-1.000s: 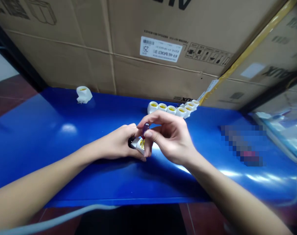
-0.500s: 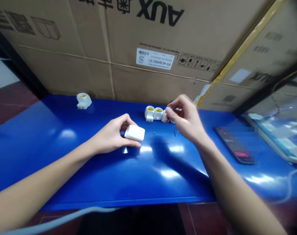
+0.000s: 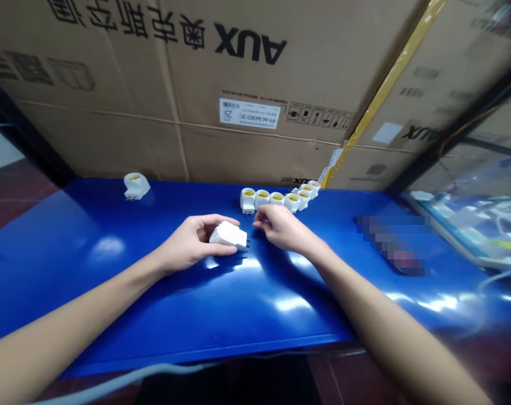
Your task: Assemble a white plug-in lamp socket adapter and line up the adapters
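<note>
A white plug-in socket adapter is gripped between the thumb and fingers of my left hand, just above the blue table, its prongs pointing right. My right hand is to the right of it, low over the table, with fingers pinched together; what they hold, if anything, is hidden. Behind my right hand, several white sockets with yellow inner rings stand in a bent row, the leftmost socket showing its prongs. A separate white socket sits at the back left of the table.
Large cardboard boxes wall off the back of the blue table. A dark, partly pixelated phone lies at the right. Beyond it is a tray with white parts. A pale cable runs along the front edge.
My right hand has moved left and down towards my left hand, uncovering more of the socket row. The adapter in my left hand has turned, showing its prongs. The camera view has shifted.
</note>
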`<state>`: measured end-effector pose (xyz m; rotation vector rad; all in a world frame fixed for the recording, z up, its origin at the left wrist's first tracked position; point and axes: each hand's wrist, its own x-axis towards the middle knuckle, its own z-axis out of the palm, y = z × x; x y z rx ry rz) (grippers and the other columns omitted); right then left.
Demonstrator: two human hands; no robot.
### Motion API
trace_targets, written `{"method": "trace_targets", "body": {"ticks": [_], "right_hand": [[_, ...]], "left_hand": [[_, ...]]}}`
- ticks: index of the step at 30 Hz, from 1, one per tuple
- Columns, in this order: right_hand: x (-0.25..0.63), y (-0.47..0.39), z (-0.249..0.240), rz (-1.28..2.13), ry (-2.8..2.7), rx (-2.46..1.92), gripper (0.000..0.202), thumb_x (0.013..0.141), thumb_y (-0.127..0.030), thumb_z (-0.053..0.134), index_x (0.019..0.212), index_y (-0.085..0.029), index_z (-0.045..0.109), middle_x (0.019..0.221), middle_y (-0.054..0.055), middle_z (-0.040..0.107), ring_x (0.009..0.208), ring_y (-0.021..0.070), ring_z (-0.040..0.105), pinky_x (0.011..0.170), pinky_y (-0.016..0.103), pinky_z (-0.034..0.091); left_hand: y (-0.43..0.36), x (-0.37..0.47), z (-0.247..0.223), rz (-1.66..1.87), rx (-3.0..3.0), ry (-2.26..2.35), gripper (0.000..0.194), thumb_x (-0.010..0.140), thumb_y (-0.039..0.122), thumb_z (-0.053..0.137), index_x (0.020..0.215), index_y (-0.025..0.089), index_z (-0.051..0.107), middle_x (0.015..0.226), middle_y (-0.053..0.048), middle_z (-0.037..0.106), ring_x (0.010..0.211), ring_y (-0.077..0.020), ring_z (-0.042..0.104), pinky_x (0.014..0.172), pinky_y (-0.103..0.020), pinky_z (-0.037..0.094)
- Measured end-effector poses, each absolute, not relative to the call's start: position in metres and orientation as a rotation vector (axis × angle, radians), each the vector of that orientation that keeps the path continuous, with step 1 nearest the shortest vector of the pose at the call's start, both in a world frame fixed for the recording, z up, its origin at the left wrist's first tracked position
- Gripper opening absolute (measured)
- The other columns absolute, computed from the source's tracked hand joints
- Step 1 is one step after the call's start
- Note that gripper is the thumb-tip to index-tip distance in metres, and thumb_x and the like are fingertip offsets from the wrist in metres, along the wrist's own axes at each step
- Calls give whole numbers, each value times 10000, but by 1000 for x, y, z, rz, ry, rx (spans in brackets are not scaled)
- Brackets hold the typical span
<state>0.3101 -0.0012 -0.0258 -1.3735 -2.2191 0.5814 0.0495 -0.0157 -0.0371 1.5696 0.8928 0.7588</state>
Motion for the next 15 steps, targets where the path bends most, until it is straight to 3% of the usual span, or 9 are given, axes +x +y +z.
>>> {"method": "trace_targets", "body": {"ticks": [4, 7, 15], "right_hand": [[308, -8, -8, 916, -2092, -1108, 175, 983, -327, 721, 875, -191, 737, 864, 33, 732, 799, 190, 625, 750, 336, 475], [303, -11, -6, 1060, -2119, -1056, 134, 955, -297, 757, 872, -196, 784, 847, 33, 757, 794, 190, 638, 754, 340, 479], [297, -17, -6, 1066, -2105, -1096, 103, 938, -256, 787, 867, -184, 808, 804, 24, 741, 743, 166, 615, 701, 321, 455]], "left_hand": [[-15, 51, -43, 759, 1616, 889, 616, 673, 393, 1027, 1203, 180, 796, 1086, -85, 841, 1027, -282, 780, 942, -416, 611], [-14, 50, -45, 771, 1651, 880, 579, 690, 363, 1021, 1190, 187, 787, 1105, -77, 838, 1044, -270, 772, 959, -410, 597], [-16, 51, -44, 785, 1734, 904, 531, 735, 424, 982, 1149, 186, 747, 1101, -88, 817, 1039, -291, 762, 913, -433, 596]]}}
